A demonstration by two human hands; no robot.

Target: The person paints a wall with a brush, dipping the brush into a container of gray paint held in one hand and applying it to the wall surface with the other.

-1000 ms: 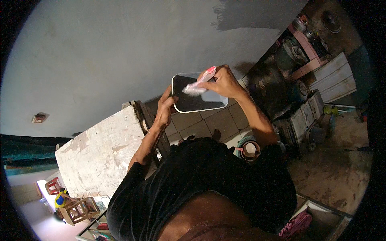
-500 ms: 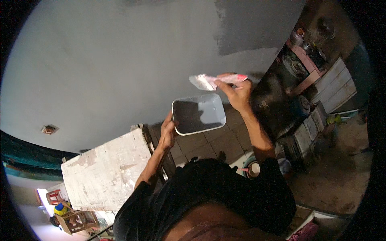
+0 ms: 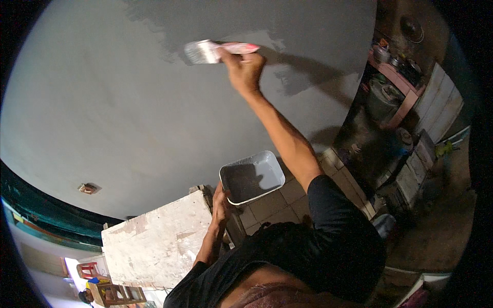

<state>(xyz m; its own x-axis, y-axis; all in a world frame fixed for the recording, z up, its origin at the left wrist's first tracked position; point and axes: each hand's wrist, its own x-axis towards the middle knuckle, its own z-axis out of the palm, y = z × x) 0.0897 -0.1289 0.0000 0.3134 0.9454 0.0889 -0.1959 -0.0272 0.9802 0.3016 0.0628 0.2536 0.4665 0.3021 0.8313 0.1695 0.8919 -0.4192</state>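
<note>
My right hand [image 3: 245,72] is raised in front of the wall and closed around the handle of a paintbrush [image 3: 208,52]. The brush has a pale, red-tipped handle and broad bristles pointing left, close to the wall; whether they touch it I cannot tell. Lower down, my left hand [image 3: 220,206] grips the left side of a rectangular white-rimmed tub [image 3: 277,177] with grey paint inside. A shadow covers much of the paint. The grey wall [image 3: 113,118] carries darker, ragged-edged paint patches along its upper part.
A worn, pale wooden panel [image 3: 154,241] stands left of my left arm. On the wall at left is a small socket-like fitting [image 3: 89,188]. To the right, a pinkish shelf [image 3: 398,77] holds pots. Floor tiles [image 3: 267,206] show below the tub. Wooden furniture [image 3: 118,295] lies at lower left.
My right hand has carried the paintbrush up and left, from just above the tub to the darker patch on the wall. The tub, still in my left hand, appears lower in view.
</note>
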